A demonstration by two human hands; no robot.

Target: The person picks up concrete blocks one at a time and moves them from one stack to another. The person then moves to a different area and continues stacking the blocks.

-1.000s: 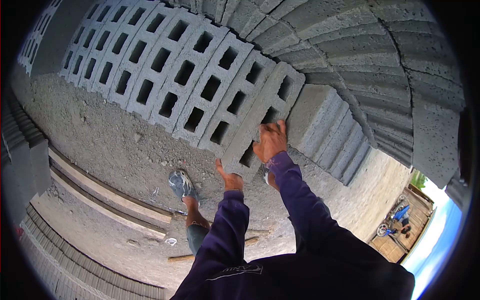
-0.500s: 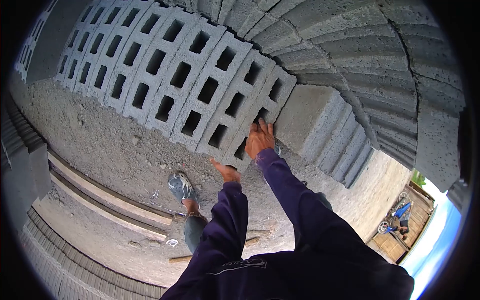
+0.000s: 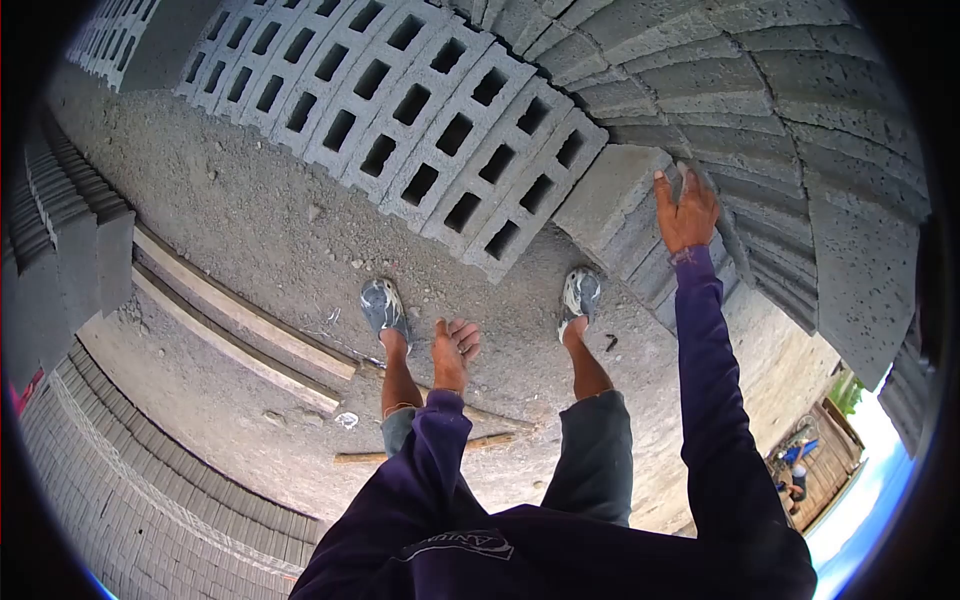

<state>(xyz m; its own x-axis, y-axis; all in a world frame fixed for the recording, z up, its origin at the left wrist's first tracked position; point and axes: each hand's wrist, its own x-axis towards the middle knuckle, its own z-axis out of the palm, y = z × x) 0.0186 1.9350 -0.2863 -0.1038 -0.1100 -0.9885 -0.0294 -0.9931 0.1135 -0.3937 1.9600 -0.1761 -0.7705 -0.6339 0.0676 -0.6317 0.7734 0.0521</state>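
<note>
Grey hollow concrete blocks (image 3: 455,165) stand in a long row, their rectangular holes facing me. Beyond the row's right end, more concrete blocks (image 3: 610,195) show smooth faces and ridged edges. My right hand (image 3: 687,212) reaches over these, fingers extended and apart, fingertips at the upper edge of a block beside the tall stack. Whether they press on it is hard to see. My left hand (image 3: 453,355) hangs in front of my body above the ground, fingers curled in with nothing visible in them.
A tall stack of concrete blocks (image 3: 770,130) rises on the right. Wooden planks (image 3: 240,320) and thin sticks (image 3: 430,448) lie on the gravelly ground, near my feet (image 3: 385,308). More stacked blocks (image 3: 75,235) stand at left. A person (image 3: 797,475) is far off at lower right.
My right hand has left the end block of the holed row and moved right to the adjoining blocks. My left hand has drawn back from that row, its fingers now curled.
</note>
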